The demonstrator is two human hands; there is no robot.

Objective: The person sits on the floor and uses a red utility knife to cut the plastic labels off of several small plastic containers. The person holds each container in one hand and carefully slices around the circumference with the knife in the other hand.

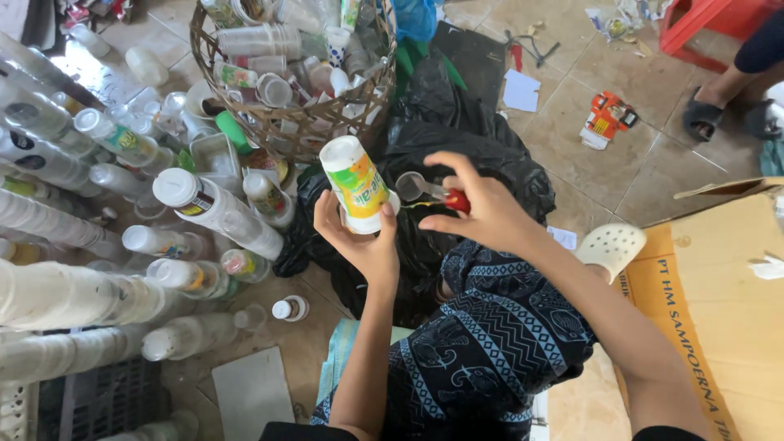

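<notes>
We have the white plastic cup [356, 184] with its green and yellow label at the centre of the view, lying tilted with its bottom toward eleven o'clock; our left hand [359, 241] cups it from below, fingers wrapped round the rim end, closed firmly on it; our right hand [482, 208] sits at three o'clock from the cup, pinched shut on a small red-handled cutter [445, 198] whose tip points at the cup's rim; to do this cleanly, we judge it best to keep the cup steady against the palm, keep the left fingers off the blade's line, and work in short strokes away from the thumb; beneath lies a black plastic bag [482, 155]; at twelve o'clock stands a woven basket [286, 122] full of cups; at nine o'clock long stacks of clear cups [212, 208] lie on the tiled floor [637, 155]; a cardboard box [719, 302] sits at four o'clock.
</notes>
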